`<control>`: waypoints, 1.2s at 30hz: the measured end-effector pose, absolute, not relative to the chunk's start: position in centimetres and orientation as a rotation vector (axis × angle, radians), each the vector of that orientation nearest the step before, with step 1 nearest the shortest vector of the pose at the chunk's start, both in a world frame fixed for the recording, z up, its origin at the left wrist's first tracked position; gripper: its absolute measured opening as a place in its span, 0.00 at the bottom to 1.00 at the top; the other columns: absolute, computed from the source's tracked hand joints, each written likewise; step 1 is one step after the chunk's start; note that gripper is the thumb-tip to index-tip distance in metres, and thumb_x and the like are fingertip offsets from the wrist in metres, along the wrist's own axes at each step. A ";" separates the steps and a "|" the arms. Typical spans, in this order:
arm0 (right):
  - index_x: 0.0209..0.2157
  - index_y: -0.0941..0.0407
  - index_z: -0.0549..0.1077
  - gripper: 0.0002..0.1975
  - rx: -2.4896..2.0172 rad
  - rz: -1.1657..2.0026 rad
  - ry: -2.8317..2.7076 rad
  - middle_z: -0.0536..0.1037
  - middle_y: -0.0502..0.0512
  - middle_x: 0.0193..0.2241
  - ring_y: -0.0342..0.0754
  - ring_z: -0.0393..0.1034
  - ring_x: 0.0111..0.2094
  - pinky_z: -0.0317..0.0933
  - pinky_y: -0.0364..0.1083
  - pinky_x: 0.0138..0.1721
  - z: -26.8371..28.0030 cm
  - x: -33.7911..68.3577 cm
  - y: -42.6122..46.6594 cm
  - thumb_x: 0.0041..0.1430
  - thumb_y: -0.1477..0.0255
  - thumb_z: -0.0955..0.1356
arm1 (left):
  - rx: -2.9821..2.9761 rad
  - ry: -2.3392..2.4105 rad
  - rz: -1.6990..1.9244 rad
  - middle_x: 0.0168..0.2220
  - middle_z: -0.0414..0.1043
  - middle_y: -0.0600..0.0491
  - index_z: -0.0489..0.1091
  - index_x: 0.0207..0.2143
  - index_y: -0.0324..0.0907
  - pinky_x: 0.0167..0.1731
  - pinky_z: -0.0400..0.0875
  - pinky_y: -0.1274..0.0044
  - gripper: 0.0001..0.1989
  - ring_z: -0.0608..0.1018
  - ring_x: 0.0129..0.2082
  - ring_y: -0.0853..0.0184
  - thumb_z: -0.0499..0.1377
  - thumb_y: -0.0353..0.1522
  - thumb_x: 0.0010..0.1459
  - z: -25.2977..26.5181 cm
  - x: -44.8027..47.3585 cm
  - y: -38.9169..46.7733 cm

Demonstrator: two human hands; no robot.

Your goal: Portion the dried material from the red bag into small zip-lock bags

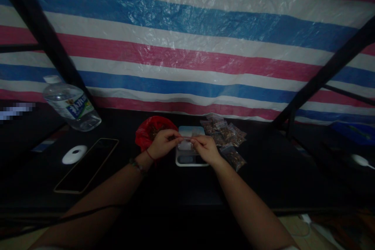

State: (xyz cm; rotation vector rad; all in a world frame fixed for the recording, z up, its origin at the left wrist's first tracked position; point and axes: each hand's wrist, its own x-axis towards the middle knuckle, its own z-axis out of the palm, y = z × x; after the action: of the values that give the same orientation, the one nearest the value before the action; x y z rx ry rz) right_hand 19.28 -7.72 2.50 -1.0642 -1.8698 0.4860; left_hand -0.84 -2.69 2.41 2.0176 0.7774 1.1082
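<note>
Both hands are over a small white kitchen scale (191, 163), pinching the top edge of a small clear zip bag (185, 145) between thumbs and fingers. My left hand (164, 143) grips the bag's left end and my right hand (206, 149) its right end. A reddish line runs along the pinched edge; the bag's contents are hard to make out. Just left of the scale, partly behind my left hand, sits an open red plastic bag (143, 131) with brown bits inside. To the right lie several filled zip bags (225, 133), with one more (233, 158) nearer my right wrist.
A large clear bottle (73, 105) stands at the back left of the black table (272, 175). In front of it lie a white rounded object (74, 154) and a phone (88, 166). Dark metal posts (331, 62) flank a striped plastic sheet (190, 54). A blue tray (351, 133) is far right.
</note>
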 end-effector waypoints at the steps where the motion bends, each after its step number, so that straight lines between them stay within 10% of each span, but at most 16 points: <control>1: 0.21 0.56 0.74 0.22 -1.075 0.480 -1.837 0.72 0.50 0.18 0.43 0.66 0.21 0.58 0.41 0.26 2.5 19.3 -7.7 0.63 0.60 0.61 | 1.992 0.790 1.121 0.24 0.72 0.52 0.73 0.26 0.36 0.25 0.66 0.81 0.12 0.72 0.24 0.71 0.60 0.37 0.54 2.4 -0.8 -2.7; 20: 0.32 0.57 0.74 0.13 -1.183 0.540 -1.253 0.73 0.49 0.20 0.42 0.65 0.19 0.58 0.41 0.22 3.8 23.1 -6.9 0.53 0.61 0.67 | 2.212 0.812 1.036 0.27 0.75 0.50 0.75 0.31 0.37 0.28 0.66 0.79 0.13 0.74 0.27 0.69 0.56 0.37 0.58 2.2 -1.2 -2.4; 36: 0.40 0.57 0.77 0.17 -2.347 0.271 -1.721 0.78 0.63 0.37 0.52 0.74 0.37 0.61 0.45 0.36 0.4 34.6 -11.8 0.56 0.61 0.66 | 2.318 0.831 0.929 0.21 0.71 0.53 0.74 0.24 0.39 0.26 0.62 0.80 0.17 0.71 0.23 0.70 0.55 0.39 0.59 1.1 -1.2 -1.5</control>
State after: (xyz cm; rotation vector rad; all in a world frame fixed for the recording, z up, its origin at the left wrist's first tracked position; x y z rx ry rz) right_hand 34.65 -11.80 0.40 -2.3466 -1.7214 0.2707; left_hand -1.16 -1.53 1.14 2.3175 0.8306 0.9293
